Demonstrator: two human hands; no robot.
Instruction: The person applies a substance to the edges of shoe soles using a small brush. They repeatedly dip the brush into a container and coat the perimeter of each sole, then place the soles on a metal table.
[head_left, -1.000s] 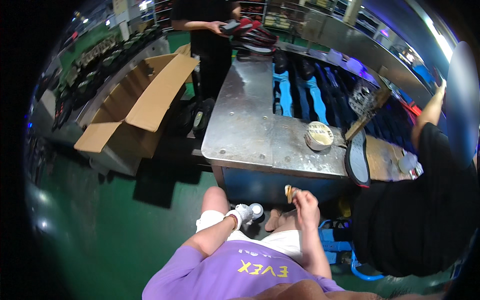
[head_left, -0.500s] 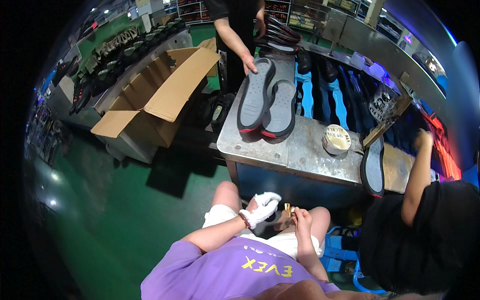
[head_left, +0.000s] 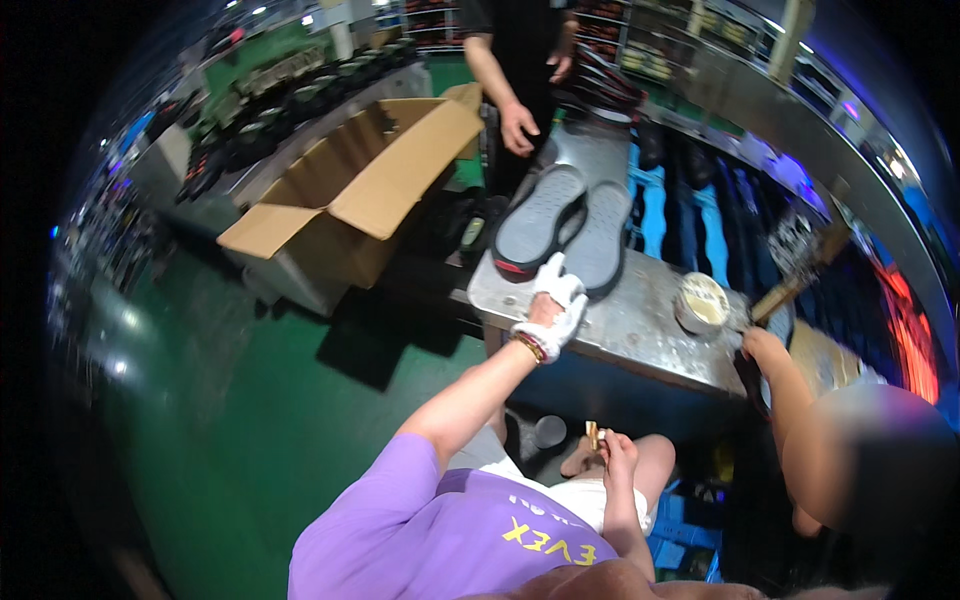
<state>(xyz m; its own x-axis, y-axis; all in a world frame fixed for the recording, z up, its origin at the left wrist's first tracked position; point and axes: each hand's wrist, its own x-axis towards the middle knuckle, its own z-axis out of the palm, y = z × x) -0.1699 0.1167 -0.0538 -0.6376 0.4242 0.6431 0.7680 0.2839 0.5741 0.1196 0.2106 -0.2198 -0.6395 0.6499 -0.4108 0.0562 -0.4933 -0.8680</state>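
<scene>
Two grey shoe soles with black rims lie side by side on the metal bench; the left sole (head_left: pixel 540 215) has a red patch at its near end and the right sole (head_left: pixel 600 235) lies against it. My left hand (head_left: pixel 556 305), in a white glove that leaves some fingers bare, reaches over the bench edge with its fingers stretched out at their near ends; whether it touches them is unclear. Low over my lap, my bare right hand (head_left: pixel 620 455) pinches a small tan, flat-ended tool (head_left: pixel 592 436), its exact kind too small to make out.
A co-worker's hand (head_left: pixel 517 128) hangs beyond the soles. On the metal bench (head_left: pixel 640 320) stands a tub (head_left: pixel 702 302) of pale material. An open cardboard box (head_left: pixel 390 185) is at the left. Another person's arm (head_left: pixel 785 400) reaches in at the right, near a belt with blue strips (head_left: pixel 652 215).
My left hand has gone from above my lap forward to the soles. The co-worker's hand has let go of the left sole, which now lies lower. The right-hand person's arm has come nearer.
</scene>
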